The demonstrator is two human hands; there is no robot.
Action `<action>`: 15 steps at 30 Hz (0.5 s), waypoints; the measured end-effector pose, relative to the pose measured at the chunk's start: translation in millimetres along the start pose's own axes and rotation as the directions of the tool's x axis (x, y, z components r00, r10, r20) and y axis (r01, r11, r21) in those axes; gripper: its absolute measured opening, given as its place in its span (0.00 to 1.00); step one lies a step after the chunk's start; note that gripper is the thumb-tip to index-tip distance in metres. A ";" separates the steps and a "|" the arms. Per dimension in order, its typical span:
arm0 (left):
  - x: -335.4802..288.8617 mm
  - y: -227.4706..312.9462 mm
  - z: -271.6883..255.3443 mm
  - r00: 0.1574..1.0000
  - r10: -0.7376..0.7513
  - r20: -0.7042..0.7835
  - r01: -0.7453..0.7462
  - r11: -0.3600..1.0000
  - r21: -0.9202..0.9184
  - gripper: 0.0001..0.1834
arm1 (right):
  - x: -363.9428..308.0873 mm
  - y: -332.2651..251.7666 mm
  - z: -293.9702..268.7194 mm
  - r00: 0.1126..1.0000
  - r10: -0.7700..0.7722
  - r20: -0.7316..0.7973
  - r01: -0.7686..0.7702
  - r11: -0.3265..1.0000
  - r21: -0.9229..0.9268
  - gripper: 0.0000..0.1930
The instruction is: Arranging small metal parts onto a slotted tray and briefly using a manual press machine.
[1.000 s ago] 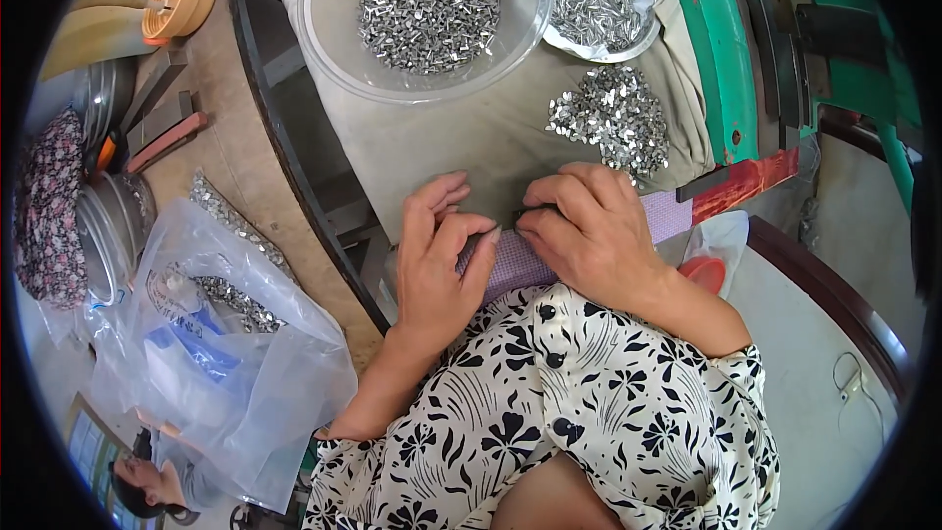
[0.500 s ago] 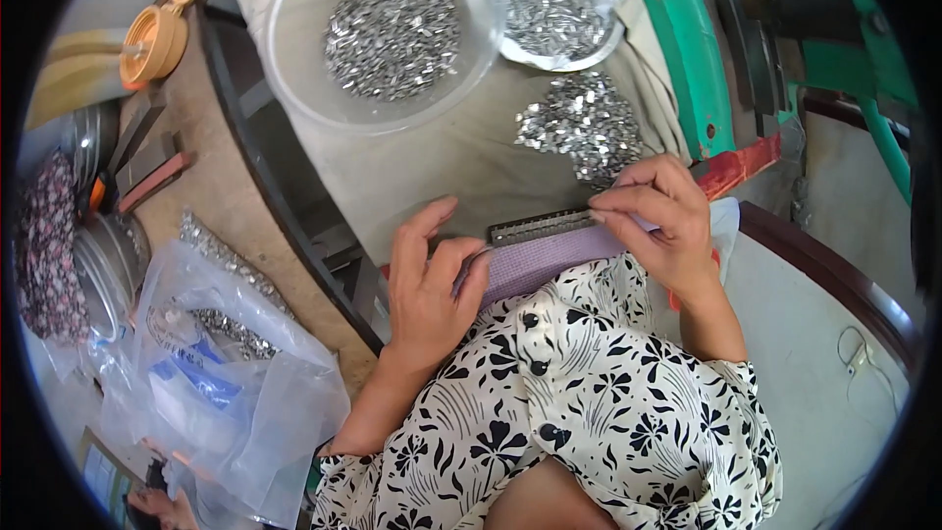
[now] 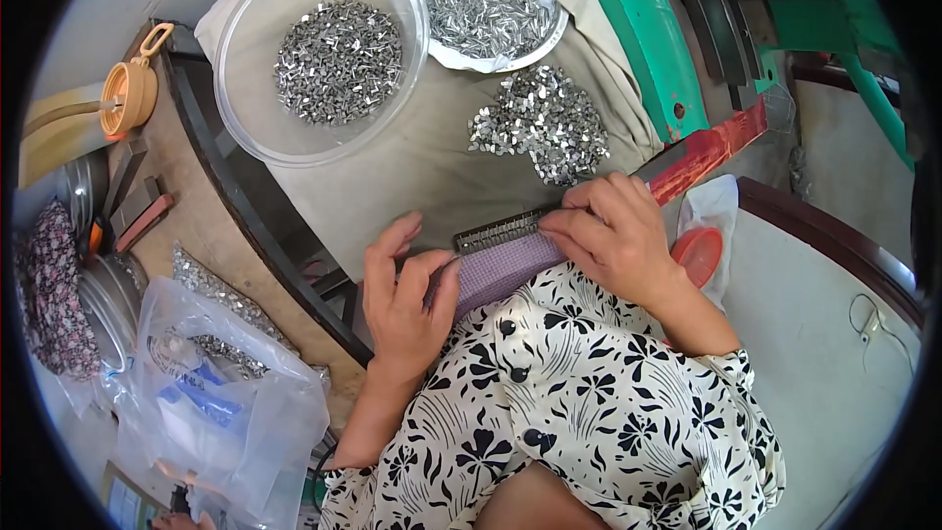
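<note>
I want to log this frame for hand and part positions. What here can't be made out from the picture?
- Head view: the right end of the metal strip is covered by the right hand.
- The right fingertips curl under, so their grip is hidden.
- The purple cloth is partly under the left hand.
- Single metal pieces in the loose pile are too small to tell apart.
- The plastic bag blurs its contents.
</note>
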State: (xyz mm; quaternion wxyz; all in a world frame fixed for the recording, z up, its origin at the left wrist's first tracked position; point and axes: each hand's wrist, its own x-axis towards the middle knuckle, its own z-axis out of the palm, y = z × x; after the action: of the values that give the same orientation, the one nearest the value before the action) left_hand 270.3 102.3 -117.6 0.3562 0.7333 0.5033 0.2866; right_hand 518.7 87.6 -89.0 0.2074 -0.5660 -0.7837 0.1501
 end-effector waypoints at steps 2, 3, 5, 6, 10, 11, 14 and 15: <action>-0.3 0.6 1.3 1.000 0.024 -0.015 -0.024 1.000 0.001 0.13 | 5.5 -0.6 -0.4 0.998 -0.021 0.051 0.025 0.998 -0.063 0.11; -0.4 0.9 1.5 1.000 0.019 -0.013 -0.019 1.000 -0.006 0.13 | 8.2 -1.8 -1.1 0.998 -0.033 0.050 0.037 0.997 -0.065 0.11; -1.0 1.4 0.6 1.000 0.006 0.006 -0.006 1.000 -0.010 0.13 | 13.4 -4.9 -2.9 0.993 -0.057 0.103 0.072 0.987 -0.146 0.09; -1.3 1.7 0.1 0.999 -0.025 0.036 0.025 0.999 -0.020 0.12 | 14.4 -8.4 -5.5 0.983 -0.034 0.180 0.066 0.983 -0.172 0.08; -1.4 1.7 0.2 0.999 0.001 0.041 0.000 1.000 -0.011 0.12 | 21.6 -17.7 -5.6 0.966 -0.069 0.251 0.140 0.950 -0.280 0.04; -1.3 1.8 0.5 0.999 0.002 0.035 -0.001 1.000 -0.014 0.12 | 22.4 -20.1 -5.1 0.967 -0.071 0.243 0.139 0.952 -0.274 0.04; -0.8 1.4 0.7 1.000 0.011 0.016 -0.011 1.000 -0.007 0.13 | 23.5 -22.1 -5.0 0.910 -0.019 0.415 0.177 0.922 -0.345 0.06; -0.6 1.2 1.3 1.000 0.015 -0.014 -0.015 1.000 0.000 0.14 | 23.2 -19.8 -6.4 0.910 -0.014 0.415 0.173 0.922 -0.347 0.06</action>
State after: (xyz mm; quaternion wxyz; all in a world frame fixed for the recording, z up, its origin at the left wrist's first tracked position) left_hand 271.7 101.2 -117.4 0.3503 0.7351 0.5004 0.2943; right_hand 499.2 103.4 -70.5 -0.0646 -0.5126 -0.8503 0.1005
